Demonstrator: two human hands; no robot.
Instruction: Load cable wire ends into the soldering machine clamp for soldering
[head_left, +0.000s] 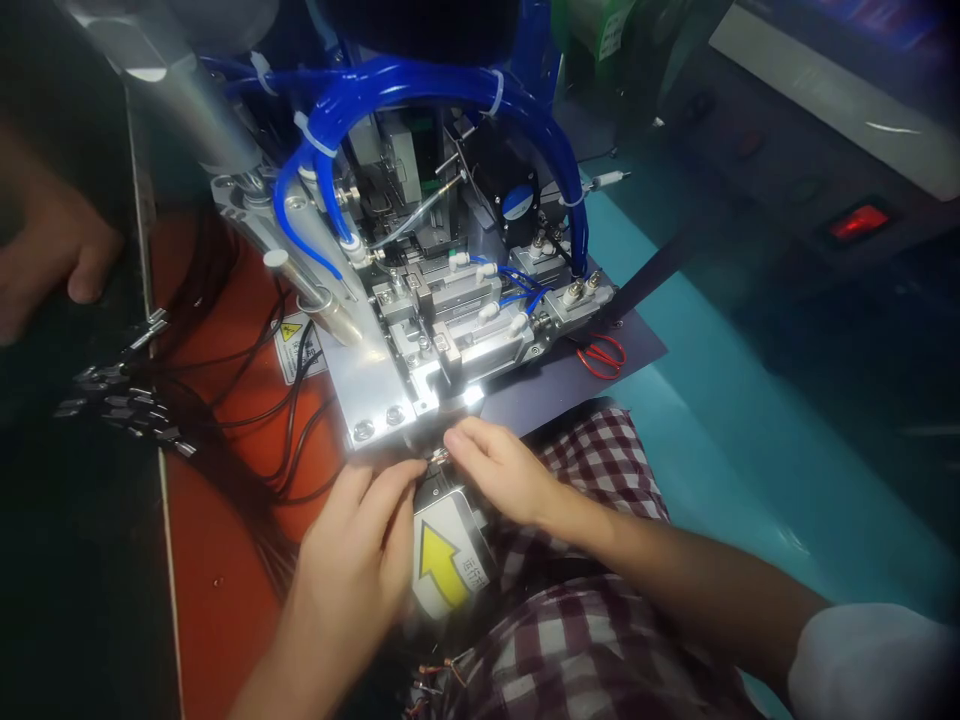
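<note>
Just in front of the machine's metal plate, my left hand (367, 525) pinches with its fingertips at a small shiny metal piece (438, 456). My right hand (499, 468) is curled close on the other side of that piece, its fingertips pressed together; what they hold, if anything, is hidden. Below the fingers sits a white block with a yellow arrow label (450, 555). The machine (465, 330), with metal slides and cylinders, stands directly beyond both hands, and a bright light falls on its front edge.
Black cables with metal connector ends (135, 405) lie on the orange mat (225, 500) at left. Another person's hand (60, 230) is at far left. Blue air hoses (420, 85) arch over the machine. A red wire loop (604, 355) and a lit red switch (859, 222) are at right.
</note>
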